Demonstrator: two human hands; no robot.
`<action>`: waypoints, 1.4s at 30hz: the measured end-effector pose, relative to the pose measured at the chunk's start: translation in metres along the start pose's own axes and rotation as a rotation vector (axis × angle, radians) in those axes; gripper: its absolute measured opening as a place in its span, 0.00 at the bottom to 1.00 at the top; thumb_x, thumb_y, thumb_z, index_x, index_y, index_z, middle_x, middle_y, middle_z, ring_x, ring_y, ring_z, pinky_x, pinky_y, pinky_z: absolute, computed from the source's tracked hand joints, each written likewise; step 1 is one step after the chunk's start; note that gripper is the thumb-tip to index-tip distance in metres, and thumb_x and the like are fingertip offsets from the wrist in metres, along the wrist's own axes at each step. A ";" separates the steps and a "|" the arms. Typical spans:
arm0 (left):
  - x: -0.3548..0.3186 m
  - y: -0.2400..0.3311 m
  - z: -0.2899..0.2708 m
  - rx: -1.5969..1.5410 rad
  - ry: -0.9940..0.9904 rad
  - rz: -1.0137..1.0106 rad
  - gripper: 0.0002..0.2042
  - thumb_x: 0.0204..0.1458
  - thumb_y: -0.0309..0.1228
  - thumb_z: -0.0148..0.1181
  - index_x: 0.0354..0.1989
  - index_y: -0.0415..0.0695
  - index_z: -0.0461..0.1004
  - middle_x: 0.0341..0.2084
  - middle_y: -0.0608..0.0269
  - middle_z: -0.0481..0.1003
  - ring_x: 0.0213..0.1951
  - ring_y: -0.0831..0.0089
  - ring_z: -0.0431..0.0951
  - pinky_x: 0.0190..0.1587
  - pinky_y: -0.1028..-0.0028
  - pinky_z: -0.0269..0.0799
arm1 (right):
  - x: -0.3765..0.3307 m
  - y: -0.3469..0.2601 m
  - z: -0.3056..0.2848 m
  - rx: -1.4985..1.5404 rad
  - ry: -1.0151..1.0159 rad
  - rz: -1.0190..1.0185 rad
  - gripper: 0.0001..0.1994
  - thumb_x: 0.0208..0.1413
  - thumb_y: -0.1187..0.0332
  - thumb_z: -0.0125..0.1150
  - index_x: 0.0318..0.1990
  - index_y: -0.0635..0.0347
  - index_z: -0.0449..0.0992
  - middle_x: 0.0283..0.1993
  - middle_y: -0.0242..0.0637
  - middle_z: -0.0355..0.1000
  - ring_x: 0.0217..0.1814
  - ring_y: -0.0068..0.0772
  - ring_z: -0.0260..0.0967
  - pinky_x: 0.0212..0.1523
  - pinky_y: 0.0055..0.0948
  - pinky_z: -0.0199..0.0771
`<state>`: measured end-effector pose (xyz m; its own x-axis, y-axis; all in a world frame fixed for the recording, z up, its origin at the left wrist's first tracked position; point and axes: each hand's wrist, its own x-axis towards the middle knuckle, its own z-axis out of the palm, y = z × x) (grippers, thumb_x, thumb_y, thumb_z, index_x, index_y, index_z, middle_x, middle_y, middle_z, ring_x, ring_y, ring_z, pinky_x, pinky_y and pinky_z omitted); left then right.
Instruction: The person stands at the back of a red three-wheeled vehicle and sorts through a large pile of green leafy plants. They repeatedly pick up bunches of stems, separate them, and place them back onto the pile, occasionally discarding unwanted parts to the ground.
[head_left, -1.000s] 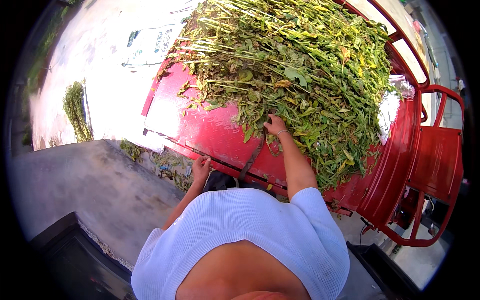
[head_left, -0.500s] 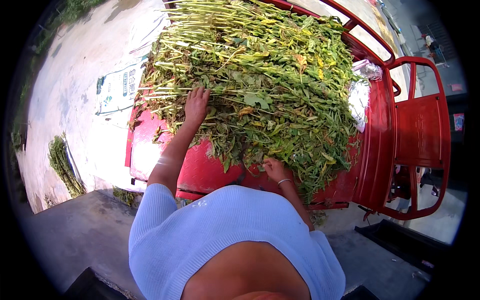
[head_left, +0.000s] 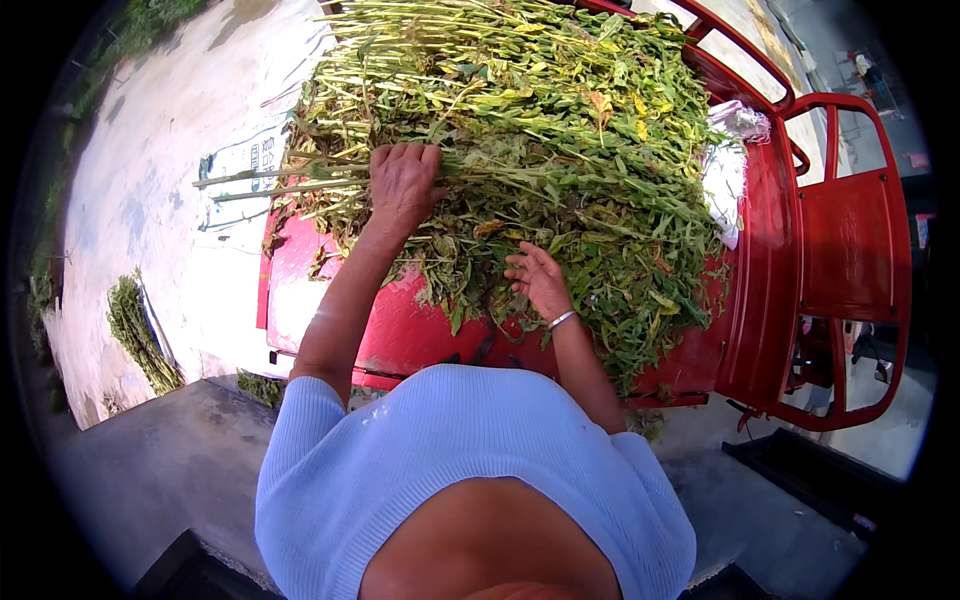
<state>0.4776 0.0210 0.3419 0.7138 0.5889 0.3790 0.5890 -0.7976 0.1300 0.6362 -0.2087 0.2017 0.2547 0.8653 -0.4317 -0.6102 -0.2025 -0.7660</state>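
Note:
A thick heap of cut leafy stalks (head_left: 560,180) covers much of a red cargo bed (head_left: 405,325), stems to the left and yellowing green leaves to the right. My left hand (head_left: 404,188) is closed around a few long stalks (head_left: 290,180), whose bare ends stick out past the left side of the heap. Over the near edge of the leaves, my right hand (head_left: 541,281) is raised with its fingers apart and slightly curled, holding nothing. A pale bracelet circles that wrist.
A red metal frame (head_left: 850,240) rises at the right end of the bed, beside a white sack (head_left: 724,185). Left of the bed lies a printed white sack (head_left: 235,180) on the pale ground. A bundle of stalks (head_left: 142,330) lies farther left.
My left hand has closed on several stalks and shifted slightly up and right, drawing their ends out over the left sack. My right hand has moved up from the bed's near edge, fingers spreading.

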 end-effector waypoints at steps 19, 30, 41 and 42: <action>-0.260 0.086 -0.056 -0.399 0.476 -0.162 0.09 0.36 0.25 0.66 0.24 0.42 0.70 0.23 0.62 0.68 0.26 0.64 0.69 0.26 0.70 0.66 | 0.029 0.004 0.014 0.943 0.052 -0.147 0.23 0.62 0.49 0.33 0.32 0.58 0.70 0.23 0.31 0.62 0.24 0.27 0.58 0.26 0.27 0.64; -0.304 0.040 -0.049 -2.038 0.700 -1.243 0.34 0.51 0.50 0.53 0.60 0.45 0.50 0.54 0.54 0.58 0.53 0.64 0.64 0.51 0.63 0.66 | 0.014 0.005 0.021 0.774 0.107 -0.174 0.21 0.61 0.49 0.35 0.31 0.57 0.67 0.24 0.31 0.63 0.25 0.27 0.58 0.27 0.27 0.63; -0.301 -0.021 0.029 -2.405 1.058 -1.423 0.16 0.60 0.43 0.41 0.34 0.42 0.65 0.15 0.70 0.58 0.15 0.81 0.54 0.23 0.78 0.57 | -0.017 -0.020 0.056 -1.355 0.360 -0.557 0.12 0.49 0.65 0.61 0.22 0.61 0.69 0.16 0.35 0.65 0.17 0.31 0.61 0.21 0.32 0.64; -0.306 -0.019 0.035 -2.397 1.037 -1.474 0.16 0.60 0.43 0.41 0.34 0.42 0.65 0.15 0.70 0.58 0.15 0.80 0.54 0.23 0.78 0.57 | -0.005 -0.024 0.070 -1.303 0.275 -0.667 0.11 0.49 0.66 0.62 0.22 0.61 0.69 0.16 0.34 0.65 0.17 0.31 0.61 0.21 0.32 0.64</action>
<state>0.2619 -0.1394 0.1913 0.1137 0.7555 -0.6453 -0.9567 0.2584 0.1340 0.5972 -0.1759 0.2560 0.4308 0.8798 0.2011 0.7187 -0.1997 -0.6661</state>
